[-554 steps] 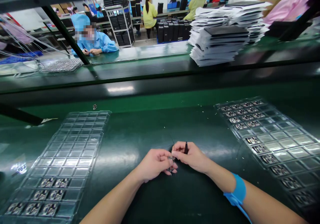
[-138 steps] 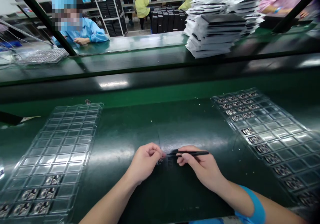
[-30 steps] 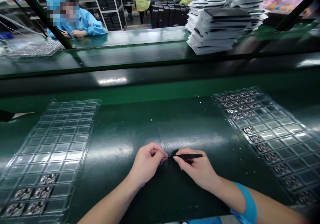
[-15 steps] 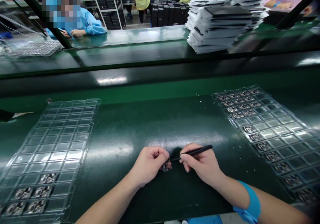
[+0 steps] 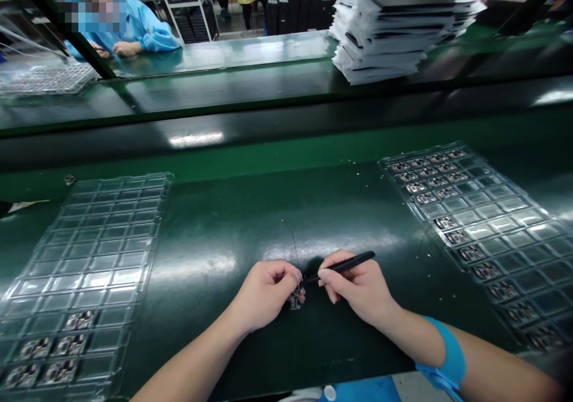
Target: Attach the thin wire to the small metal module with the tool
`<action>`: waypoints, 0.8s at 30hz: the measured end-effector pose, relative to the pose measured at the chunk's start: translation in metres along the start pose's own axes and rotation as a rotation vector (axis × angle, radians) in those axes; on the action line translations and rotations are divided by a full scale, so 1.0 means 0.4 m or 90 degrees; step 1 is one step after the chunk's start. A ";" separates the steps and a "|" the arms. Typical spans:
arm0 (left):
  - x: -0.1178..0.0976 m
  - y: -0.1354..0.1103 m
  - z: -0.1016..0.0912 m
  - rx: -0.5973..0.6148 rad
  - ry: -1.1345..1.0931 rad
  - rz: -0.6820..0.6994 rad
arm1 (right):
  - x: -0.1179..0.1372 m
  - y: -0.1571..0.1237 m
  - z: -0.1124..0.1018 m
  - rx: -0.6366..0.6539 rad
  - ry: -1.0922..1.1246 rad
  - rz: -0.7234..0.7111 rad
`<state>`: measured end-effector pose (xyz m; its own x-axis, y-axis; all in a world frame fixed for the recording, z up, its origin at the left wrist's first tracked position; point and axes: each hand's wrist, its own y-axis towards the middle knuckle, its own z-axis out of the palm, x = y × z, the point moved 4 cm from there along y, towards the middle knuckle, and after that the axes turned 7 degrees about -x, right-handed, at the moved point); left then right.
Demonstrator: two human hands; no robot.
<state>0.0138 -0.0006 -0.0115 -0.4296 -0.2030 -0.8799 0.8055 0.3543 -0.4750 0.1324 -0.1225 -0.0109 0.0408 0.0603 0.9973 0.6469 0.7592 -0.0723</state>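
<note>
My left hand (image 5: 273, 291) pinches a small circuit board (image 5: 296, 299) between thumb and fingers, above the green work surface. A thin dark wire (image 5: 294, 244) runs up and away from the board, curving left at its far end. In my right hand (image 5: 353, 285) is a slim black pen-shaped tool (image 5: 351, 263), slanted so that its narrow tip points left at the board. Whether the tip touches the board I cannot tell. My left fingers hide part of the board. A blue band (image 5: 445, 354) circles my right wrist.
A clear compartment tray (image 5: 111, 235) at left holds several boards near its close end. Another clear tray (image 5: 505, 211) at right holds boards along its left side and far end. White-wrapped sheets (image 5: 385, 37) are stacked beyond the ledge. A person in blue (image 5: 147, 28) sits across.
The view has tilted down slightly. The thin wire now shows longer and bends left at its far end. The black tool stays close to the board; both hands keep their grip.
</note>
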 end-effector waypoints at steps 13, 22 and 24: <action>0.001 0.000 0.001 -0.009 0.026 0.008 | -0.003 0.002 0.003 -0.004 -0.015 0.020; 0.000 -0.002 0.003 -0.008 0.022 0.008 | -0.003 0.002 0.003 -0.006 -0.032 0.019; 0.001 -0.002 0.003 -0.008 0.019 0.007 | -0.003 0.001 0.003 -0.006 -0.047 0.014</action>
<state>0.0135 -0.0021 -0.0114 -0.4325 -0.1720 -0.8851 0.8052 0.3680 -0.4650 0.1319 -0.1214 -0.0121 -0.0002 0.1250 0.9922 0.6538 0.7508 -0.0945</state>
